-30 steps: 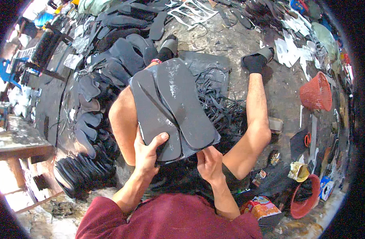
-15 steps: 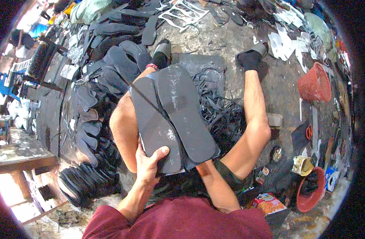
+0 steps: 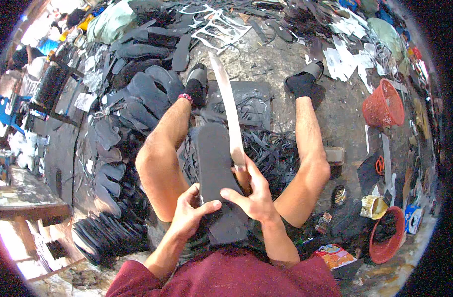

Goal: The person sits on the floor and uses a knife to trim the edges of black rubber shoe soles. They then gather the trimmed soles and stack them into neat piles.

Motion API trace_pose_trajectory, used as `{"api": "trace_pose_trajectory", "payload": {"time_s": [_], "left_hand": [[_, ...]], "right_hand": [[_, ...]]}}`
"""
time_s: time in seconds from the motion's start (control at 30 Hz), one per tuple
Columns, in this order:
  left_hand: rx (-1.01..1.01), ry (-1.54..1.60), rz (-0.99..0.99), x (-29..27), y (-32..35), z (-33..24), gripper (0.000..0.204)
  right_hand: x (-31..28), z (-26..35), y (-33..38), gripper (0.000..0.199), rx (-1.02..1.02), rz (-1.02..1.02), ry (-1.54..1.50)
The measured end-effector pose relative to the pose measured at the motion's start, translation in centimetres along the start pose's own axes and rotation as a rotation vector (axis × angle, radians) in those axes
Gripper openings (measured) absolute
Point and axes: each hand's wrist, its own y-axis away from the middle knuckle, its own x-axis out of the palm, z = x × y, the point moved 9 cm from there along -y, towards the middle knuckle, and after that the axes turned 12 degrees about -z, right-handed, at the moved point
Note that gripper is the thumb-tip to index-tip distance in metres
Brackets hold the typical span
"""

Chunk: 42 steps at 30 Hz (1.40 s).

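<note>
A dark grey shoe sole (image 3: 214, 153) stands lengthwise between my knees, its far end slightly smeared by motion. My left hand (image 3: 189, 213) grips its left edge, with the thumb on top. My right hand (image 3: 256, 198) presses its thumb on the sole's right side while the fingers close round a knife's short brown handle. The long, curved, pale blade of the knife (image 3: 228, 104) points away from me, beside the sole. Another dark sole-like piece (image 3: 229, 230) lies under my hands near my lap, partly hidden. Black offcut strips (image 3: 271, 156) are heaped between my legs.
Piles of dark soles (image 3: 149, 89) lie to the left, with a stacked row (image 3: 105, 232) nearer me. A wooden bench (image 3: 31, 198) stands at far left. On the right are a red basket (image 3: 383, 104), a red tub (image 3: 388, 237) and orange-handled scissors (image 3: 380, 166). White cutouts (image 3: 221, 27) lie ahead.
The two broad soles held side by side have given way to a single narrow sole nearer my lap. My right hand has come out from underneath, and the knife now shows in it.
</note>
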Motion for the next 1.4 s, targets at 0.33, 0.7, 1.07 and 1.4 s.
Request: {"api": "trace_pose_trajectory", "payload": {"time_s": [0.33, 0.7, 1.07, 1.4], "left_hand": [[-0.249, 0.226, -0.003, -2.1, -2.3, -6.0, 0.035], [-0.315, 0.194, 0.02, -4.1, -0.5, -3.2, 0.032], [-0.324, 0.062, 0.07, -2.9, -0.1, -3.2, 0.027], [-0.281, -0.115, 0.135, -1.5, 0.1, -2.8, 0.032]], "right_hand": [[-1.8, -0.5, 8.1, 0.048, -0.014, -0.136, 0.166], [-4.6, -2.6, 13.5, 0.034, -0.302, -0.044, 0.644], [-0.6, 3.5, 2.8, 0.041, -0.399, 0.353, 0.786], [4.3, 6.3, -3.8, 0.047, -0.204, 0.738, 1.001]]}}
